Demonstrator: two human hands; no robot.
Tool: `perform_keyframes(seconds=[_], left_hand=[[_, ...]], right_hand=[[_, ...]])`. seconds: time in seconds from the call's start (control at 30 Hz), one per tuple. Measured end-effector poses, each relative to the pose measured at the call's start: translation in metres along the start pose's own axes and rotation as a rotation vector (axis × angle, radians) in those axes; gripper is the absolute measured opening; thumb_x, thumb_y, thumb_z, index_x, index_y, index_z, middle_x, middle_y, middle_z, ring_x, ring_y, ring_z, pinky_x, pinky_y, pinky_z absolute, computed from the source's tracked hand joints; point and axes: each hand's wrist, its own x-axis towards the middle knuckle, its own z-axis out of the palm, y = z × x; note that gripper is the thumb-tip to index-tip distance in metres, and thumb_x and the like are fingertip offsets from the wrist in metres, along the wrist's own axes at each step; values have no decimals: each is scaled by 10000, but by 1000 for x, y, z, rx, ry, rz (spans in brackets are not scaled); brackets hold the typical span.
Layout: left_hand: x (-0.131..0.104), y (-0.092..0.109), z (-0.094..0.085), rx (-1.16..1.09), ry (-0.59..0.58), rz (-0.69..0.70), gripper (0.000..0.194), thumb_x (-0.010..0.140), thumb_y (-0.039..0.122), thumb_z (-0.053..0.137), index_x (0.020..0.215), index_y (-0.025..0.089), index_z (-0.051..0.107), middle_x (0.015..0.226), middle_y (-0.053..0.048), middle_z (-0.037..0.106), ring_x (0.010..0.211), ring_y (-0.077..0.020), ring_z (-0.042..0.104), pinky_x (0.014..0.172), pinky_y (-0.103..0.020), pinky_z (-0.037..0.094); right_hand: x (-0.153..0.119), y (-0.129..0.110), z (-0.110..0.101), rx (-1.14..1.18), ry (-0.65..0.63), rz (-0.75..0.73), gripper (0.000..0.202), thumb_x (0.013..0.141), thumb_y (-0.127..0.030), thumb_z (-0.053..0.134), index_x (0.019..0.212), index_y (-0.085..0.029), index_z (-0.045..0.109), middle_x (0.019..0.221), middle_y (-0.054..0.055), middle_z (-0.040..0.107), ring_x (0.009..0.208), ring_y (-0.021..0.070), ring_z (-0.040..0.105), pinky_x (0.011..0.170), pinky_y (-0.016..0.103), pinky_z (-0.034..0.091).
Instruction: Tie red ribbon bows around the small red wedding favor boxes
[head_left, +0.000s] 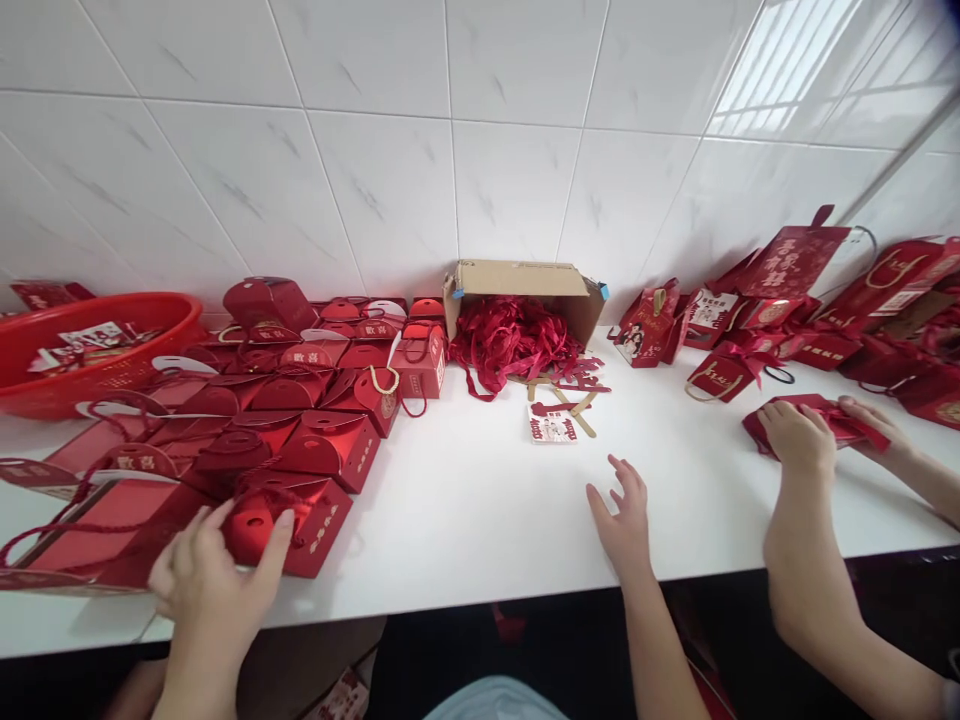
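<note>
My left hand (217,575) is at the near edge of a red gift box (322,530) with gold lettering and a shiny domed top. Its thumb and fingers are spread about the top and seem to touch it. This box stands at the front of rows of similar red gift boxes (341,450) with twisted cord handles. Over the white table, my right hand (624,515) is held open with nothing in it. Ahead of it lies a white printed card (553,424) with red figures, close to some gold strips (583,424).
A cardboard box (517,275) spills red ribbons (514,340) against the tiled wall. At left stands a red plastic basket (161,325) with printed packets. To my right, another person's hands (799,435) hold a red box with ribbon; more red boxes (795,265) stand behind.
</note>
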Motion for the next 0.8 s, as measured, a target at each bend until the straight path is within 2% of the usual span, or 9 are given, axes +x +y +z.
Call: perform_keyframes(seconds=[0.13, 0.23, 0.3, 0.4, 0.53, 0.63, 0.67, 0.73, 0.8], left_hand=[[-3, -16, -6, -77, -274, -32, 652, 746, 558, 472, 1208, 100, 445, 1227, -232, 543, 1228, -445, 468, 973, -592, 428], [-18, -8, -16, -174, -469, -29, 676, 707, 612, 501, 1201, 153, 452, 1232, -178, 561, 1177, -391, 535, 888, -503, 525], [-28, 10, -18, -250, -604, -29, 650, 712, 602, 542, 1207, 188, 469, 1249, -143, 576, 1157, -348, 566, 848, -429, 558], [-34, 48, -10, -423, -770, -24, 623, 744, 549, 587, 1264, 221, 486, 1340, -117, 539, 1212, -317, 537, 849, -372, 563], [-24, 97, 16, -900, -1063, -4, 734, 761, 451, 647, 1414, 278, 360, 1453, -140, 431, 1261, -312, 505, 948, -427, 511], [-4, 122, 42, -1113, -1265, 148, 753, 754, 458, 655, 1426, 283, 363, 1451, -149, 435, 1275, -337, 487, 932, -458, 514], [4, 130, 54, -1096, -1274, 212, 702, 781, 490, 603, 1410, 261, 391, 1425, -151, 469, 1255, -330, 510, 912, -447, 525], [20, 146, 83, -870, -1037, 291, 532, 885, 482, 427, 1348, 222, 463, 1352, -144, 544, 1189, -287, 570, 877, -408, 539], [35, 162, 118, -753, -914, 296, 447, 890, 418, 463, 1274, 194, 514, 1365, -143, 522, 1233, -297, 521, 952, -453, 484]], right_hand=[[-10, 5, 8, -57, -52, -38, 505, 799, -435, 548, 1249, -208, 518, 1388, 152, 369, 1247, 322, 444, 1034, 554, 385], [-14, 7, 10, -112, -66, -108, 447, 817, -408, 530, 1208, -195, 552, 1364, 158, 396, 1267, 320, 425, 1021, 544, 405], [-15, 8, 10, -125, -74, -139, 393, 827, -393, 524, 1167, -202, 579, 1339, 149, 427, 1253, 308, 441, 1002, 532, 429], [-14, 9, 8, -99, -60, -158, 320, 837, -381, 520, 1090, -209, 612, 1268, 136, 495, 1185, 286, 501, 968, 517, 460], [-12, 8, 4, -36, -35, -165, 275, 834, -366, 540, 1039, -208, 631, 1207, 126, 547, 1153, 275, 523, 943, 500, 474], [-12, 5, 2, 29, -69, -162, 243, 839, -351, 546, 1002, -199, 644, 1145, 123, 590, 1122, 266, 541, 943, 478, 464], [-12, 3, 2, 44, -79, -160, 235, 839, -352, 547, 982, -197, 650, 1110, 118, 608, 1089, 259, 556, 931, 462, 468], [-12, 0, 2, 57, -85, -150, 224, 833, -362, 555, 937, -194, 659, 1014, 103, 637, 951, 234, 597, 854, 416, 496], [-12, -2, 3, 62, -80, -127, 225, 823, -374, 568, 903, -186, 663, 877, 75, 642, 756, 193, 591, 718, 357, 509]])
